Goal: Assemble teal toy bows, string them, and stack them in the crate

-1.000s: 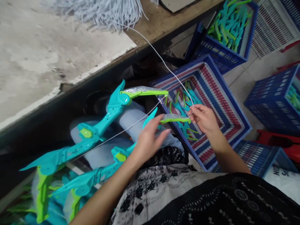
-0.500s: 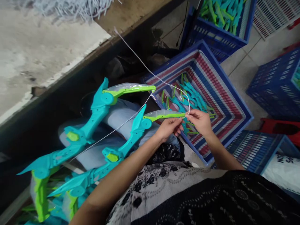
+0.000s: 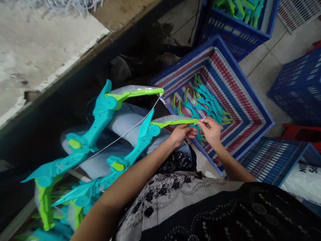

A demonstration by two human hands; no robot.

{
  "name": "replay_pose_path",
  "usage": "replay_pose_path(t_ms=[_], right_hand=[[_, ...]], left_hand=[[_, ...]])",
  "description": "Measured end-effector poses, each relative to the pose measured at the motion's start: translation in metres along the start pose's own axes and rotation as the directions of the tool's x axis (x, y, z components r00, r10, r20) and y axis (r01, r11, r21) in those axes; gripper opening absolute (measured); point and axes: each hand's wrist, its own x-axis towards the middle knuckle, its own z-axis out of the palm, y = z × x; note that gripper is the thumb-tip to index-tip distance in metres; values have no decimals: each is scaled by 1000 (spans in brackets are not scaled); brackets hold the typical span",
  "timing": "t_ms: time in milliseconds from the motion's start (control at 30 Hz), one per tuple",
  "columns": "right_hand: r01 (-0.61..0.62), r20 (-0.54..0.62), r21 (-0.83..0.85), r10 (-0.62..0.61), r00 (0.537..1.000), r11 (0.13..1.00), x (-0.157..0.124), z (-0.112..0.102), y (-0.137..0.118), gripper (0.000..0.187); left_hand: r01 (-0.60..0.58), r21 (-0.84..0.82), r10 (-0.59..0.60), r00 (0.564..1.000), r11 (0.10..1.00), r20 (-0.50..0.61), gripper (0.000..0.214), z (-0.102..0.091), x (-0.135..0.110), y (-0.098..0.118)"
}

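Observation:
Two teal and lime-green toy bows lie across my lap. My left hand (image 3: 181, 133) pinches the lime tip of the nearer bow (image 3: 140, 140). My right hand (image 3: 211, 130) is closed on the end of a thin white string (image 3: 202, 119) right at that tip. The farther bow (image 3: 100, 117) carries a white string (image 3: 120, 136) running from its upper tip down to the left.
A blue crate (image 3: 253, 100) with teal and green bow parts stands on the floor to my right. More blue crates (image 3: 298, 83) surround it, one at the top (image 3: 225, 30) full of parts. A worn worktable (image 3: 37, 50) lies to the left.
My left hand moved from the bow's limb to its lime tip. The long loose string from the table has been drawn in; only a short end shows at my right hand.

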Motion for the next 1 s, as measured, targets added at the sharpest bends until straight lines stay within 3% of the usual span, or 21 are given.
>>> replay_pose_path(t_ms=[333, 500, 667, 800, 900, 1000], right_hand=[[264, 0, -90, -265, 964, 960, -3, 9, 16, 12], [238, 46, -131, -234, 971, 962, -3, 11, 22, 12], [222, 159, -178, -194, 968, 959, -2, 6, 28, 26], [301, 278, -207, -239, 931, 931, 0, 3, 30, 56], [408, 377, -259, -297, 877, 875, 1, 3, 29, 62], [484, 404, -316, -346, 847, 816, 4, 2, 28, 63]], left_hand=[[-40, -36, 43, 994, 999, 101, 4, -6, 8, -8], [-104, -49, 110, 987, 993, 116, 17, -7, 18, -12], [-117, -34, 118, 993, 993, 32, 12, -4, 20, -10], [-78, 46, 80, 996, 996, -30, 12, -5, 12, -7], [-64, 129, 75, 994, 990, -82, 19, -8, 0, -5], [-118, 290, 147, 986, 950, -78, 21, -25, -33, 0]])
